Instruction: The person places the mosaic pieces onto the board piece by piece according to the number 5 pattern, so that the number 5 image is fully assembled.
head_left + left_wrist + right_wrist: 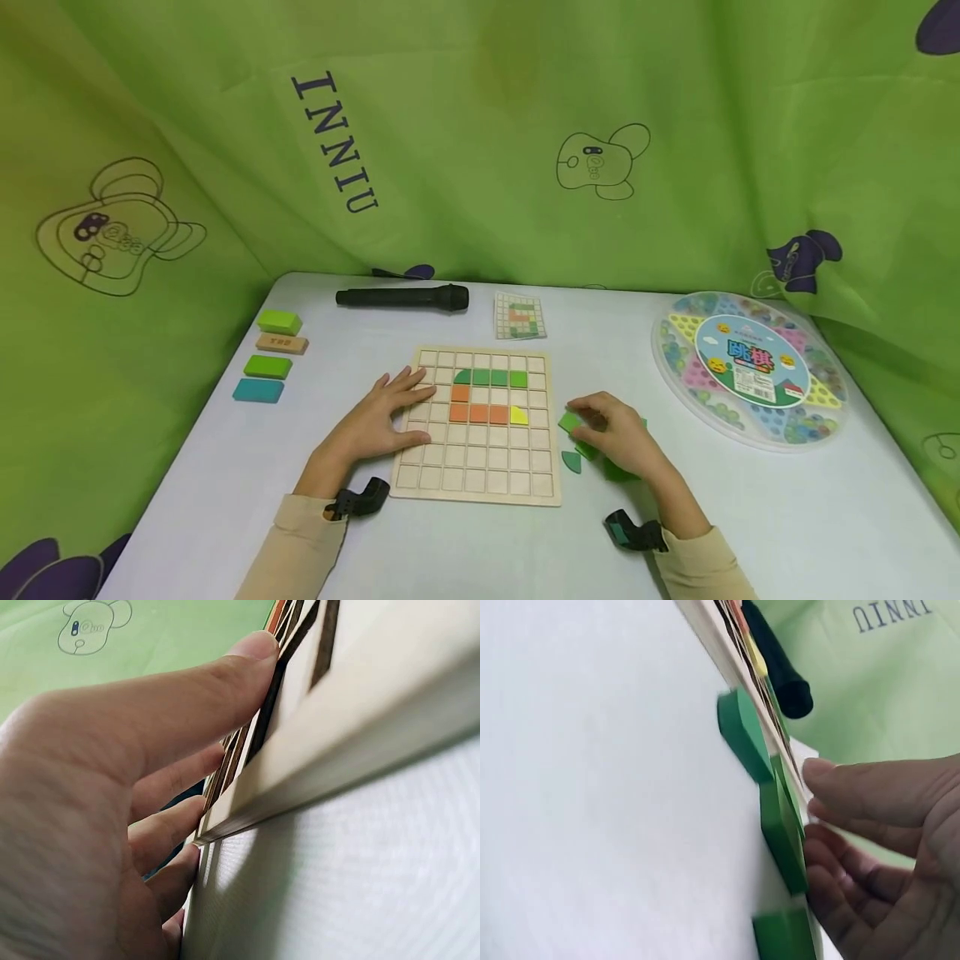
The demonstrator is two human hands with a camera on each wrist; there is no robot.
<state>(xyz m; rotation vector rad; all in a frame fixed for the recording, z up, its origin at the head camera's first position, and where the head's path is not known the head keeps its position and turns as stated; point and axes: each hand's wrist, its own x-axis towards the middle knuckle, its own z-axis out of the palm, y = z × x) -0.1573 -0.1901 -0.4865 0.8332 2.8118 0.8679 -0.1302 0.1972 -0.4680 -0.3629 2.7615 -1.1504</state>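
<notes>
A wooden grid board [480,479] lies in the middle of the white table. In its cells sit a row of green pieces [491,377], orange pieces [477,412] and a yellow piece [518,414]. My left hand [390,412] rests flat on the board's left edge with straight fingers; in the left wrist view its fingers [172,712] lie against the board [360,712]. To the right of the board, my right hand [611,429] curls over several loose green pieces [572,461]. Its fingertips [829,817] pinch one green piece [784,825].
A black microphone-like stick [402,297] and a pattern card [519,317] lie behind the board. Green, tan and teal blocks [267,367] line the left side. A round marble game box [752,367] sits at the right. A green curtain encloses the table.
</notes>
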